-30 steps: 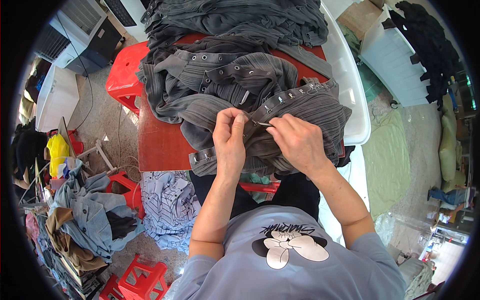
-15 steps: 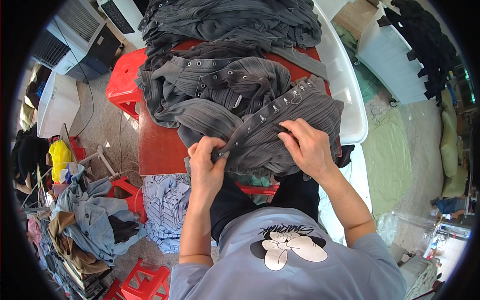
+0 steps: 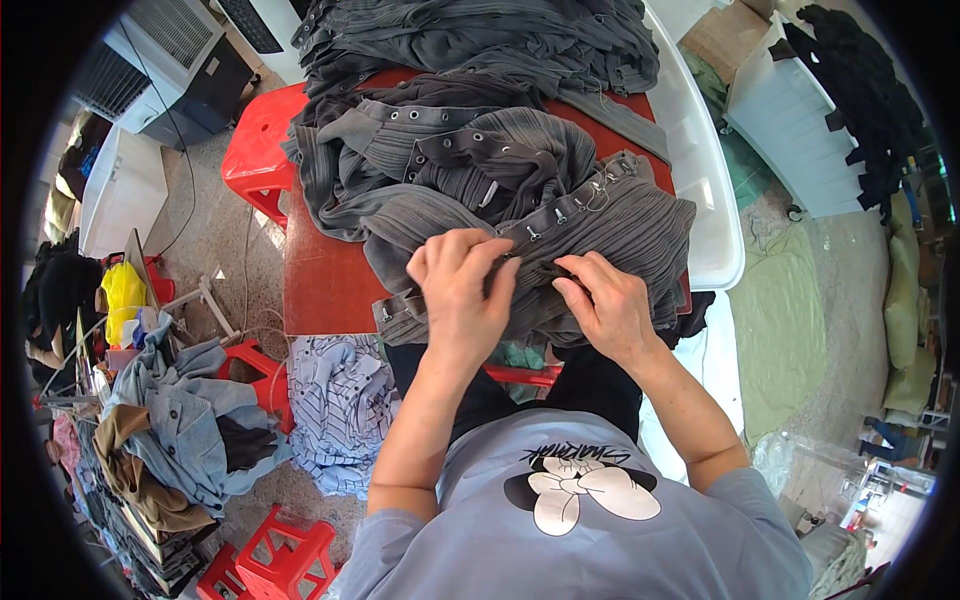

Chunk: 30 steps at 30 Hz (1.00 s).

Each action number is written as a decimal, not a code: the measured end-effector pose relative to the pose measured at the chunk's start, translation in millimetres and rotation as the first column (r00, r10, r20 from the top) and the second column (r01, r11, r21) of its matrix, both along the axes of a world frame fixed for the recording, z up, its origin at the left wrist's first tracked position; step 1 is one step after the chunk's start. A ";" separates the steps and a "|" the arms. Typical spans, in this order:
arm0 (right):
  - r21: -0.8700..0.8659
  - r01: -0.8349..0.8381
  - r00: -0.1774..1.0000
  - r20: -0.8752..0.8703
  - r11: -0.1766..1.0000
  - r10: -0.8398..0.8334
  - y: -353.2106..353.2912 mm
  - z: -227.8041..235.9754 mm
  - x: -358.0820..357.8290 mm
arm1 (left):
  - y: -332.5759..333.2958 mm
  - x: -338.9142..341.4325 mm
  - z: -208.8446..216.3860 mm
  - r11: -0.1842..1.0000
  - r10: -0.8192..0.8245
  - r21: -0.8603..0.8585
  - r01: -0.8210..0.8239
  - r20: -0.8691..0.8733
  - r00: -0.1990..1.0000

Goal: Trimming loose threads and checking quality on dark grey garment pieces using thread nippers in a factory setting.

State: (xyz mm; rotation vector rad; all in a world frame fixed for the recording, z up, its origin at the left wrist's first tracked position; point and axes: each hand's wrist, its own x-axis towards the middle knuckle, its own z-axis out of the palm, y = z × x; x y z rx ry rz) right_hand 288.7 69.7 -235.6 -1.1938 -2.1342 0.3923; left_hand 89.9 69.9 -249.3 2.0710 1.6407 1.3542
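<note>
A dark grey ribbed knit garment (image 3: 640, 225) lies bunched at the table's near edge. Along its darker band runs a row of small silver metal fasteners (image 3: 534, 233), with loose thread ends near the far one. My left hand (image 3: 465, 290) pinches the edge of this band with thumb and forefinger. Close by on the right, my right hand (image 3: 608, 308) has thumb and forefinger closed over the ribbed cloth; a small dark bit shows at their tips, and I cannot tell whether it is a fold or a separate thing. Just beyond lies another grey garment piece (image 3: 400, 115) with metal eyelets.
A large heap of grey garments (image 3: 480, 45) covers the far side of the red-brown table (image 3: 320, 290). Red stools (image 3: 262, 140) stand at left, and a white tub (image 3: 715, 230) borders the right. Striped blue clothing (image 3: 340, 410) is piled below the table's left corner.
My left hand has shifted right and up along the band, nearer my right hand. The band's left end, hidden before, now shows a fastener. My right hand stays nearly in place.
</note>
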 end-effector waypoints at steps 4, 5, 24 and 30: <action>-0.055 0.040 0.998 -0.054 0.998 -0.043 -0.9 -1.1 6.2 | 10.9 23.7 -15.8 0.996 0.055 0.081 -0.042 -0.158 0.986; -0.061 0.039 0.996 -0.072 0.997 -0.043 -0.7 -1.4 6.5 | 10.9 26.2 -20.6 0.995 0.081 0.079 -0.068 -0.183 0.980; 0.235 -0.041 0.973 0.231 0.971 -0.015 18.2 15.4 -6.6 | 10.8 8.3 -24.9 0.933 0.021 -0.242 0.268 0.778 0.628; 0.245 -0.069 0.965 0.263 0.967 0.003 19.2 17.2 -16.1 | 8.5 5.6 -19.6 0.910 0.048 -0.255 0.328 0.848 0.527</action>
